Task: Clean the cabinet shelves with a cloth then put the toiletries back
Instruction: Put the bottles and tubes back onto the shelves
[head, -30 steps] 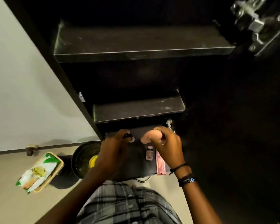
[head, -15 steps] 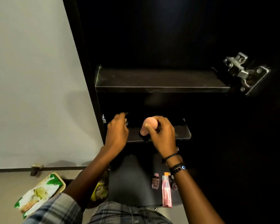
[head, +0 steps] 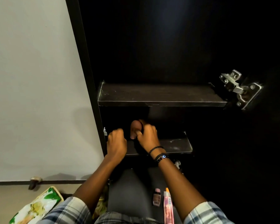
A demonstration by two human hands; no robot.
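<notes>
In the black cabinet, my right hand (head: 148, 138) grips a pink rounded toiletry (head: 135, 127) just above the left part of the lower shelf (head: 173, 144). To its left, my left hand (head: 116, 142) hovers at the shelf's front edge, its fingers curled as round a small dark item that is hidden inside them. The upper shelf (head: 160, 94) is bare and shows faint dusty streaks. A small pink bottle (head: 156, 197) and a pink tube (head: 168, 207) lie on a dark surface (head: 129, 191) below. No cloth is in view.
A metal door hinge (head: 239, 89) juts out at the upper shelf's right end. The cabinet's left side panel meets a pale wall (head: 31, 94). A green-and-white packet (head: 37, 206) lies on the floor at lower left, near a door stop (head: 34, 181).
Both hands rose from the dark surface below to the lower shelf, the right one carrying the pink toiletry. The view tilted upward, showing more of the cabinet.
</notes>
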